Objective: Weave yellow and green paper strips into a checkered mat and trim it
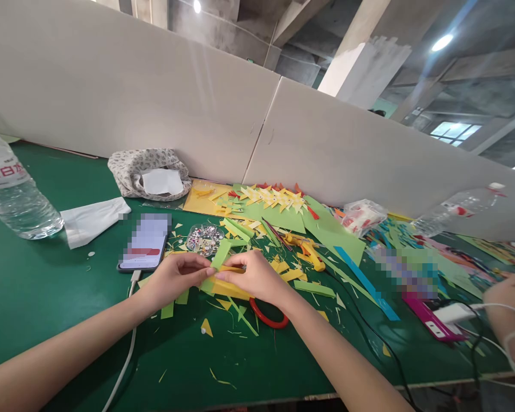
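My left hand (181, 274) and my right hand (254, 276) meet over the middle of the green table, fingertips nearly touching. Between them they pinch a folded strip of light green paper (222, 255), its upper end sticking up above the fingers. Yellow paper (234, 289) lies just under my right hand. Below that hand, the red handle loop (268, 317) of what looks like scissors shows; the rest is hidden. Behind my fingers sits a clear dish of small shiny beads (205, 239). A yellow glue gun (308, 252) lies to the right.
A phone (143, 243) on a charging cable lies left, near a water bottle (19, 189) and tissue (94, 222). Spiky yellow paper pieces (272, 198) lie at the back. Right are a magenta power strip (431, 320), cables and another person's hand (508, 300). A pale partition (154, 97) stands behind.
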Tool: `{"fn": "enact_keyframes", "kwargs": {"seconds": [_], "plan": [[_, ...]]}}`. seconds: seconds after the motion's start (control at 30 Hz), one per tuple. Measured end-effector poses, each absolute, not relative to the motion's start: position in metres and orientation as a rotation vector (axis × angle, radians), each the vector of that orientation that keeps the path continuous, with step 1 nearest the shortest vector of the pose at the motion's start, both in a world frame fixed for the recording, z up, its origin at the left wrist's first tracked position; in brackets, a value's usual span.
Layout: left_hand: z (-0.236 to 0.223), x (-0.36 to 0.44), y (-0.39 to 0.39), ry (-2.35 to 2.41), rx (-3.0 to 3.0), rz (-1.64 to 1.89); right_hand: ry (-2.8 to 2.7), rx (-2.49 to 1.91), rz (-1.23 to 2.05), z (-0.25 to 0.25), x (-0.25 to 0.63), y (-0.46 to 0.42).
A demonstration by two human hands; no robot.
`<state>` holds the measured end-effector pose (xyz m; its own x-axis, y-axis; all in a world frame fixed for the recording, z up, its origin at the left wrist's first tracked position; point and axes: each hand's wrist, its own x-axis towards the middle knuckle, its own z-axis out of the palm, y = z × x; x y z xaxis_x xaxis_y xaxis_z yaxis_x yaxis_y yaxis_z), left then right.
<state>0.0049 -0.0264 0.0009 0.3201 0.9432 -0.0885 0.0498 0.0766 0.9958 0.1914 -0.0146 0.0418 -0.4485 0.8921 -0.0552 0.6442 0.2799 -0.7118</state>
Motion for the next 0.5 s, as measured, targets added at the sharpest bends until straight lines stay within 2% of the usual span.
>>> {"fn": "enact_keyframes", "kwargs": {"seconds": [0.5], "plan": [[0.005, -0.002, -0.024, 1.157, 1.344, 0.983, -2.301, -1.461, 0.956, 0.052, 0.206, -0.009]]}}
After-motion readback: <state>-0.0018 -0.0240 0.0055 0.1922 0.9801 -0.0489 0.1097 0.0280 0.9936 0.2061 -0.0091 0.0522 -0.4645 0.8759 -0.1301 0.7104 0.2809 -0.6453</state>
